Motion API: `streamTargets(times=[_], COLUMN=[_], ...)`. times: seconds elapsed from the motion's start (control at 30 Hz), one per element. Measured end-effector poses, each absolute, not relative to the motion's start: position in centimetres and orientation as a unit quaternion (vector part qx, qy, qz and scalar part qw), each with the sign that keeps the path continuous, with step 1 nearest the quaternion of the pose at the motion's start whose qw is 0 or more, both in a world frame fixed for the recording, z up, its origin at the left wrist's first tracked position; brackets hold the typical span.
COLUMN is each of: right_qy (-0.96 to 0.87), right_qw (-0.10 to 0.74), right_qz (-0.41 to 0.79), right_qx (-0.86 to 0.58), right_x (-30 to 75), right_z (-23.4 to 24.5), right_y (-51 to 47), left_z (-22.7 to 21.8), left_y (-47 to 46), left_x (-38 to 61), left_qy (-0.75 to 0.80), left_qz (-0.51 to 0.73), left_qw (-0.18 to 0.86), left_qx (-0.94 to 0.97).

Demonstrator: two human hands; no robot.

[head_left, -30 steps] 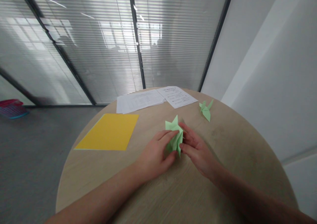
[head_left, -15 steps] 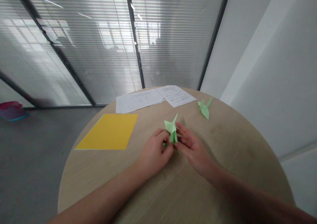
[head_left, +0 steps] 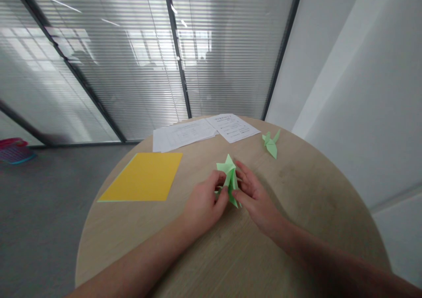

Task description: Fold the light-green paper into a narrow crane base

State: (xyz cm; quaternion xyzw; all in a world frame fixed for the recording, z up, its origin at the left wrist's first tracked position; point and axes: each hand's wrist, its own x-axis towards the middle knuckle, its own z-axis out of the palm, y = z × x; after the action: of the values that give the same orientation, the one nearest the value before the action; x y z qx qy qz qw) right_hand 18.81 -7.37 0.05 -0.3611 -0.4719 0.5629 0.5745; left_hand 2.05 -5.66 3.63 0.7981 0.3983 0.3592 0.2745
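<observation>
A light green folded paper crane [head_left: 230, 173] is held between both hands over the middle of the table. My left hand [head_left: 207, 198] pinches its left side with thumb and bent fingers. On the other side, my right hand [head_left: 255, 197] grips it between the thumb and fingers. Pointed flaps stick up at the top, and folded tips hang down between the thumbs. Part of the paper is hidden behind my fingers. Farther back to the right, a second light green paper crane [head_left: 271, 145] lies on the table.
The round wooden table [head_left: 211, 263] has a stack of yellow paper [head_left: 143, 177] at left. Printed white sheets [head_left: 184, 134] lie along its far edge. A pink and blue basket [head_left: 15, 152] stands on the floor at far left. Glass with blinds and a white wall border the table.
Between my hands the paper crane has turned and spread: its thin upper point now looks broader, and the lower tips show more. Both hands stay nearly in place.
</observation>
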Motion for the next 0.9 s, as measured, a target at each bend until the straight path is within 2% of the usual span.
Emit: streamTargets(times=[0.2, 0.67, 0.9], right_qy=[-0.448, -0.441, -0.452], right_qw=[0.602, 0.621, 0.611], right_qz=[0.558, 0.544, 0.538], right_qx=[-0.355, -0.353, -0.364], right_x=[18.89, 19.22, 18.88], right_z=[-0.43, -0.27, -0.34], right_y=[-7.01, -6.88, -6.88], left_z=[3.44, 3.15, 3.21], left_y=[-6.00, -6.39, -6.50], left_x=[2.07, 1.60, 1.80], left_qy=[0.383, 0.324, 0.328], left_qz=[0.328, 0.362, 0.335], left_qw=[0.227, 0.243, 0.102], left_qx=[0.833, 0.840, 0.877])
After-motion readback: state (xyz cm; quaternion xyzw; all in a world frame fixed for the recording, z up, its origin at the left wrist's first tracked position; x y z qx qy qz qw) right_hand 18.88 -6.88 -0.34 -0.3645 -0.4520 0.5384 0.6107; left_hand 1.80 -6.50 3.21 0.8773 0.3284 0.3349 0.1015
